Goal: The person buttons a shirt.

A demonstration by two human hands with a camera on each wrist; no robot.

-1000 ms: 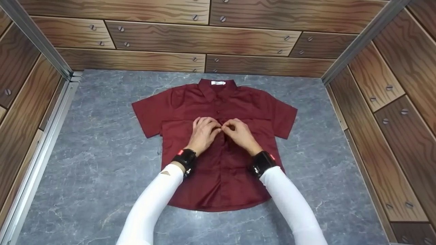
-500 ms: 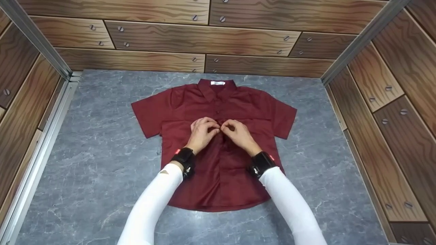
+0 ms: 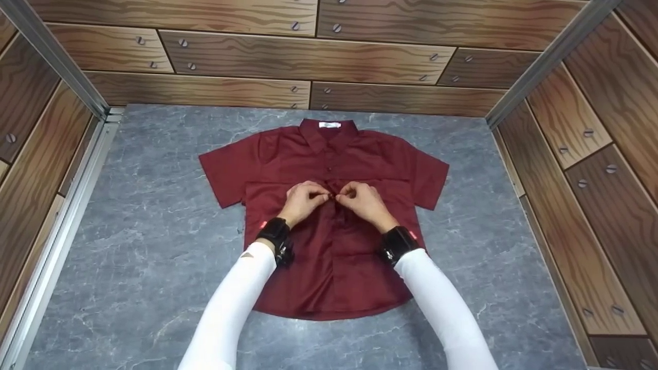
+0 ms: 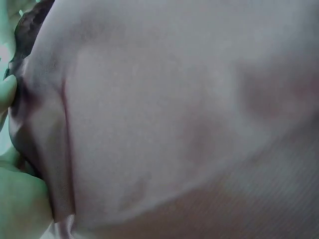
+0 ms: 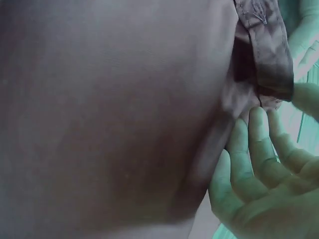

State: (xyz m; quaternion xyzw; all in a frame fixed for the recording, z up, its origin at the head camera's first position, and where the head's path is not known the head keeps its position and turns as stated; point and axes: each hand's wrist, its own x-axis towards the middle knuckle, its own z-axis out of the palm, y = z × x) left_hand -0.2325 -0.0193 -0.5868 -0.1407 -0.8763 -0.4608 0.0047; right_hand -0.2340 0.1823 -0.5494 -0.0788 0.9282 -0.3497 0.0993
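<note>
A dark red short-sleeved button-up shirt [image 3: 293, 267] lies front up, its collar [image 3: 314, 134] toward the back wall. Over the middle of its chest, my left hand [image 3: 303, 202] pinches the front placket between thumb and fingertips. Close beside it, my right hand [image 3: 365, 203] pinches the same strip from the other side, the two sets of fingertips almost meeting. In the right wrist view, a placket edge [image 5: 269, 50] is raised and shows a stitched buttonhole [image 5: 258, 11]. The fingertips hide any button between them. Raised shirt cloth [image 4: 149, 124] fills most of the left wrist view.
The shirt lies on a grey marbled tabletop [image 3: 154, 246]. Wood-patterned panels [image 3: 236, 54] stand at the back and both sides, joined by metal corner rails [image 3: 550, 61]. A metal strip [image 3: 67, 216] runs along the left edge.
Both hands have shifted slightly down the placket, and the left fingers have drawn in closer together. The rest of the shirt lies as before.
</note>
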